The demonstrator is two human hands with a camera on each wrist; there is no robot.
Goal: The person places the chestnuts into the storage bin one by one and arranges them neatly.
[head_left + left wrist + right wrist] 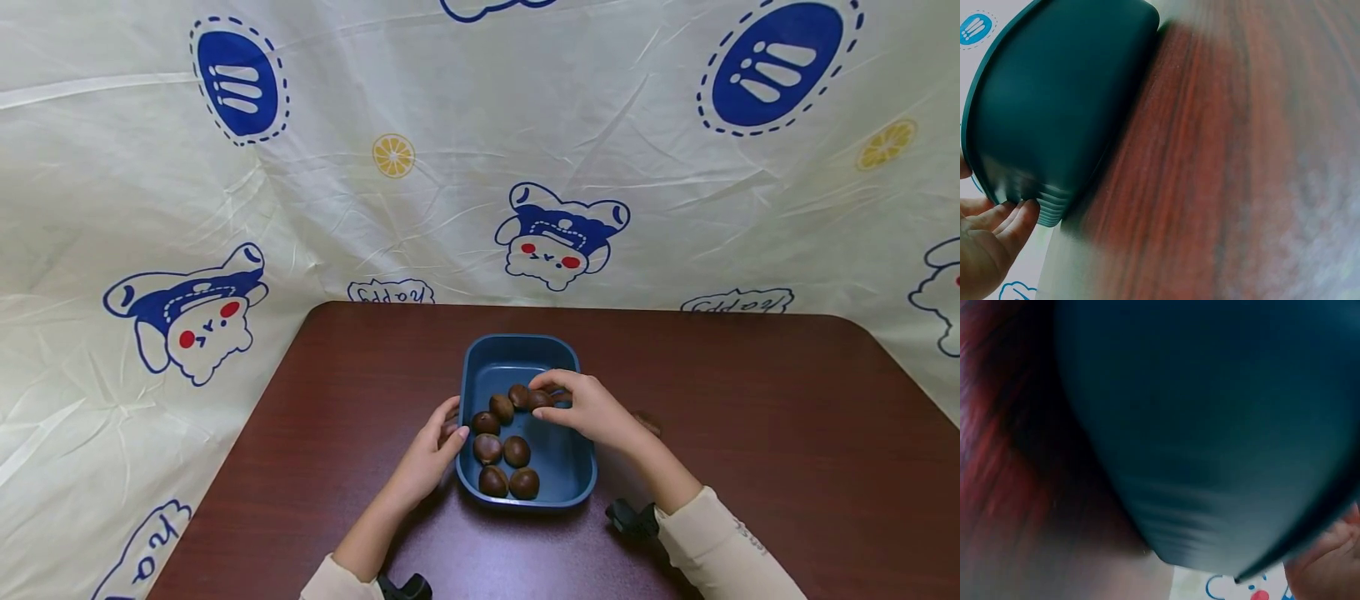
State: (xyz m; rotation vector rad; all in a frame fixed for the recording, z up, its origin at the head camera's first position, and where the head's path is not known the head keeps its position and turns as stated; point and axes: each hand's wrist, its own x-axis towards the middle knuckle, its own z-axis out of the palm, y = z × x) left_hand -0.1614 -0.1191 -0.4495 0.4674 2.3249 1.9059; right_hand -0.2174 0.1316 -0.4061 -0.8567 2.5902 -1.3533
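A blue rectangular tray stands on the table with several brown chestnuts in it, most along its left side and front. My left hand holds the tray's left wall, thumb at the rim and fingers against the outside. In the left wrist view, the fingers touch the ribbed end of the outer wall. Reaching over the right rim, my right hand pinches a chestnut between thumb and fingers, beside another one. The right wrist view is mostly filled by the tray's outer wall, with part of the right hand at its edge.
The dark red-brown table extends on both sides of the tray. A brown object lies on it, partly hidden behind the right forearm. A white printed sheet hangs beyond the table's far edge. Both wrists carry black devices.
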